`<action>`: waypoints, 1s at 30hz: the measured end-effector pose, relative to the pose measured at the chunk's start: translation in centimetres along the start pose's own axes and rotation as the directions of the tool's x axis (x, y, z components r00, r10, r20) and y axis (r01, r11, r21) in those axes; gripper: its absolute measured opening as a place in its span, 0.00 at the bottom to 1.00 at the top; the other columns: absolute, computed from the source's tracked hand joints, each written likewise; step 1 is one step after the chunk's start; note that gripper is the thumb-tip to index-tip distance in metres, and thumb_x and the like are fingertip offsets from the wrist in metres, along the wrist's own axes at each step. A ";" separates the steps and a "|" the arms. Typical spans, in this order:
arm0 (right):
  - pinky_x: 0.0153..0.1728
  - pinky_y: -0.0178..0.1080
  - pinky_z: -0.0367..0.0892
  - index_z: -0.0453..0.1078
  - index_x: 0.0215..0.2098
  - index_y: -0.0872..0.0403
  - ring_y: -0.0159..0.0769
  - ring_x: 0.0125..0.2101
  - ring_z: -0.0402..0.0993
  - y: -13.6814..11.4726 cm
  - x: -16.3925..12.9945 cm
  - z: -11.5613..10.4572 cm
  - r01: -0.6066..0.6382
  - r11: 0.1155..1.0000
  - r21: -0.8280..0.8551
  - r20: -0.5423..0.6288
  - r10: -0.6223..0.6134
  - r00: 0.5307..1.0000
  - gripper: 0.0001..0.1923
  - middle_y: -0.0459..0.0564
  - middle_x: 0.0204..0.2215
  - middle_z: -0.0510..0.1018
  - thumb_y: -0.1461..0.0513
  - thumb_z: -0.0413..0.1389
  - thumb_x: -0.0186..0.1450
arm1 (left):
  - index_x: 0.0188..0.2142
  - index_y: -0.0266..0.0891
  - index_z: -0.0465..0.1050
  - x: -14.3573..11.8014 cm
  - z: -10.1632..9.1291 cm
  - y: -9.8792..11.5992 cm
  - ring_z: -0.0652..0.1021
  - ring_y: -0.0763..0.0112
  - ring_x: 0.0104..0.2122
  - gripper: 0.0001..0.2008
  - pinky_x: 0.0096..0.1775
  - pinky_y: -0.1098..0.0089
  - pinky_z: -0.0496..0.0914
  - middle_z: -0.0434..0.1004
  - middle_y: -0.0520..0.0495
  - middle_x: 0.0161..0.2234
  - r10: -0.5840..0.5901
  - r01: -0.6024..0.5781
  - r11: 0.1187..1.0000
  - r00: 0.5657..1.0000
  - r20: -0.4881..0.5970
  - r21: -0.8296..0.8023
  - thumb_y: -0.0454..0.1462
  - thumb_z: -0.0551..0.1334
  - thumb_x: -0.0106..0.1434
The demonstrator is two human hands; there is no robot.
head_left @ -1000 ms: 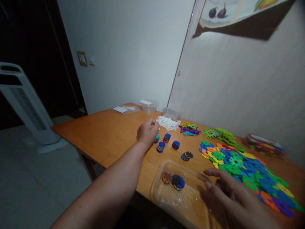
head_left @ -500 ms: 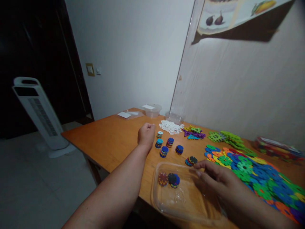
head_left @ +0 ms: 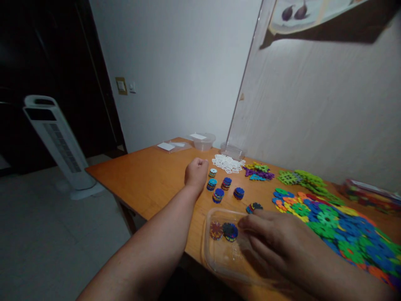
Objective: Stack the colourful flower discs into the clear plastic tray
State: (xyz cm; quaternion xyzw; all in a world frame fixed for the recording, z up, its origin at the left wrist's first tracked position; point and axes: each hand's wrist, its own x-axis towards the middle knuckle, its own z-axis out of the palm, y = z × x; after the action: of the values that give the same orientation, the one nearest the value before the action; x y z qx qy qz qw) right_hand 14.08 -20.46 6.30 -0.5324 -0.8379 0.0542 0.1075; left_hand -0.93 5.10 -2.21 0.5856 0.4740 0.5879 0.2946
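Observation:
My left hand (head_left: 196, 173) rests on the table as a closed fist; its inside is hidden. Beside it stand small stacks of notched plastic discs: a white-topped stack (head_left: 213, 172), a light-blue-topped stack (head_left: 211, 184) and several dark-blue-topped ones (head_left: 218, 195). My right hand (head_left: 278, 236) is over the right side of a clear plastic tub (head_left: 208, 255), thumb and fingers apart, nothing visible between them. Inside the tub, at its left, are a brown-topped disc stack (head_left: 216, 230) and a blue stack (head_left: 232, 234) with a black disc (head_left: 227, 228) against it. A black-topped stack (head_left: 255, 207) lies partly behind my right hand.
Loose coloured snowflake discs (head_left: 347, 234) are heaped on the right. Behind lie white lattice pieces (head_left: 228, 163), purple and yellow pieces (head_left: 258, 172), green pieces (head_left: 308, 182) and clear containers (head_left: 203, 142). A tower fan (head_left: 59, 138) stands on the floor at left.
My right hand has moved left from beside the black-topped stack to over the tub, now covering part of that stack. My left fist stays in place. The view has shifted slightly.

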 end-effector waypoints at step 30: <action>0.25 0.37 0.54 0.67 0.27 0.51 0.32 0.22 0.70 -0.8 1.0 1.3 -0.051 0.995 -0.086 0.046 0.055 0.997 0.12 0.46 0.26 0.78 0.62 0.50 0.69 | 0.27 0.40 0.72 -0.1 0.1 0.2 0.70 0.72 0.26 0.15 0.29 0.72 0.61 0.72 0.53 0.24 0.016 -0.017 0.999 0.999 0.032 0.027 0.47 0.60 0.61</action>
State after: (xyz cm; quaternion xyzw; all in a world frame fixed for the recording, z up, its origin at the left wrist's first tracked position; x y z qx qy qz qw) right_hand 12.69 -19.88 5.31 -0.5569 -0.8274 0.0344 0.0631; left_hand -0.75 4.99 -2.12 0.6028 0.4723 0.5743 0.2893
